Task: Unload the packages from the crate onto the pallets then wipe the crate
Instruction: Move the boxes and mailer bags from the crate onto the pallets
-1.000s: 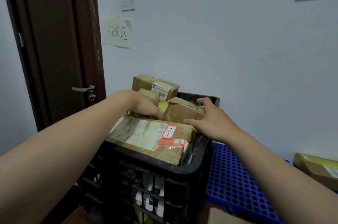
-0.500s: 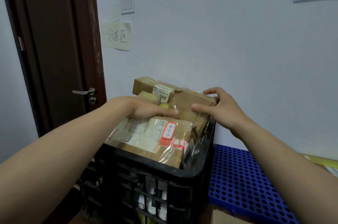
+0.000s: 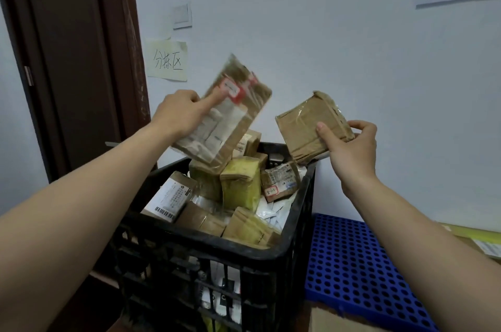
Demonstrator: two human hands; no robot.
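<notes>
I'm just starting: left hand (image 3: 179,112) gripping a parcel (image 3: 233,117), right hand (image 3: 352,150) pinching a box (image 3: 303,128); crate (image 3: 271,253) nearly full, pallet (image 3: 352,264) at four o'clock.

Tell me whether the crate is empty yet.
No, the black crate holds many packages, such as a yellow-green package; the left hand grips a flat package and the right hand a brown package.

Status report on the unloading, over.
Left hand grips flat labelled package, right hand grips brown package, both above crate. Many packages left inside. Blue pallet right of crate.
</notes>
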